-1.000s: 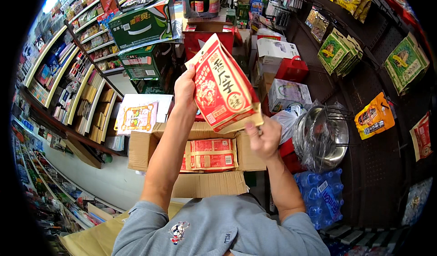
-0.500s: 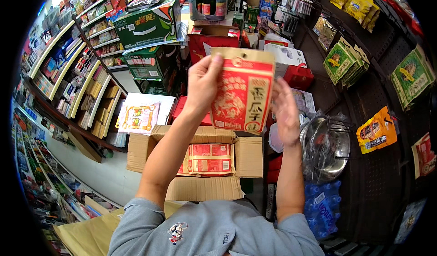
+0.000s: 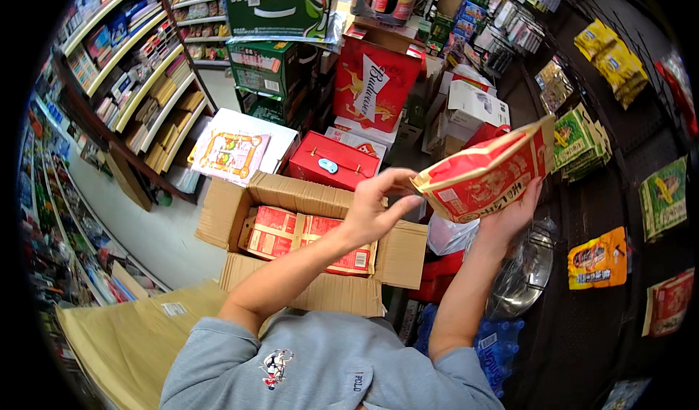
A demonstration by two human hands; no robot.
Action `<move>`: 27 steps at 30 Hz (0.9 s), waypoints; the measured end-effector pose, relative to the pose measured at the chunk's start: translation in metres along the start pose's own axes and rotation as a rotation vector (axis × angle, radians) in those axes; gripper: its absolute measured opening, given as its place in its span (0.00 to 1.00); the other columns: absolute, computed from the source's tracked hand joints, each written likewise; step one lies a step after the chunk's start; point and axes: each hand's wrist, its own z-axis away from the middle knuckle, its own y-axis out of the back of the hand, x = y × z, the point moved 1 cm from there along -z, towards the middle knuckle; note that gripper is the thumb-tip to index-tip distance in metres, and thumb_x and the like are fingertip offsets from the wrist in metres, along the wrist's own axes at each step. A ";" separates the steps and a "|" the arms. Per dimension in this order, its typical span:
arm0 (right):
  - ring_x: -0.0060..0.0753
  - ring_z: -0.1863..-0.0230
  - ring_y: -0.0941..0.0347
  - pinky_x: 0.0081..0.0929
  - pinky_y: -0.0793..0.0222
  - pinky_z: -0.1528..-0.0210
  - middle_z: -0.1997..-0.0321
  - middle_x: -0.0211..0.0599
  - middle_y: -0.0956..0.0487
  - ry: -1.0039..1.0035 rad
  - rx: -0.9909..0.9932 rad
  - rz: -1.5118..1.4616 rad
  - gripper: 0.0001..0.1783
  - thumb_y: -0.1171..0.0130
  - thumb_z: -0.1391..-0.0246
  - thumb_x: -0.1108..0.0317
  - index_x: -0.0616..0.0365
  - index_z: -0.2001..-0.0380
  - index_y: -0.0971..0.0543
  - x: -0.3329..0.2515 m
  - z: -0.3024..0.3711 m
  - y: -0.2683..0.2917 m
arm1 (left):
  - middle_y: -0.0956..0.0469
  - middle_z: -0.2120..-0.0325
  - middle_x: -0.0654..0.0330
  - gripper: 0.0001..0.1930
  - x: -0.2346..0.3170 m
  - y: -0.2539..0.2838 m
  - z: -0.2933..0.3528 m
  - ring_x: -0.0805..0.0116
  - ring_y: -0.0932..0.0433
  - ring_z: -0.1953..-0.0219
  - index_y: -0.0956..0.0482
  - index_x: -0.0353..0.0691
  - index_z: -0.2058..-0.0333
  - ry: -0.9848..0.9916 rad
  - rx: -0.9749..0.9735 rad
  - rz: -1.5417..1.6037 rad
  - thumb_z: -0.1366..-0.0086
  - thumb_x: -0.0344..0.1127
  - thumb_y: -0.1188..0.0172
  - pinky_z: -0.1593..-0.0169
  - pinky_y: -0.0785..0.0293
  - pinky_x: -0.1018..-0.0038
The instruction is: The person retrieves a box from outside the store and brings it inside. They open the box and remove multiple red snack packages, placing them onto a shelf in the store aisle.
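We record a flat red and tan paper snack packet (image 3: 486,178), held tilted in the air above the right edge of an open brown corrugated cardboard carton (image 3: 320,250). Our left hand (image 3: 375,210) pinches the packet's left end between thumb and fingertips; our right hand (image 3: 510,217) supports it from beneath and behind, palm spread against the lower side, fingers closed lightly round the edge. Both forearms rise from grey sweatshirt sleeves (image 3: 320,366) at the lower edge. The carton stands on the floor with its flaps folded outward, and inside it lie further red and tan packets of the same kind (image 3: 291,235), stacked flat. Just behind the carton we note a red gift box with a small pale clasp (image 3: 333,164), and to its left a white flat box with a yellow ornate panel (image 3: 229,151). Behind these stand a tall red cardboard case with a white bow-shaped mark (image 3: 371,86) and stacked green cardboard cases (image 3: 280,24). To the right of our right forearm sits a shiny metal bowl in clear plastic wrap (image 3: 528,271), with a shrink-wrapped pack of blue-capped bottles (image 3: 495,344) below it. Yellow, green and orange snack bags (image 3: 597,261) hang on the dark wall rack at right; stocked shelving (image 3: 138,75) runs along the left.
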 end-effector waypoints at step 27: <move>0.44 0.37 0.30 0.47 0.29 0.39 0.34 0.43 0.32 0.010 -0.025 0.086 0.30 0.64 0.30 0.48 0.53 0.33 0.39 0.010 0.011 0.017 | 0.26 0.62 0.53 0.21 0.008 0.006 0.001 0.61 0.24 0.63 0.21 0.37 0.55 -0.418 0.071 -0.410 0.49 0.26 0.27 0.61 0.26 0.71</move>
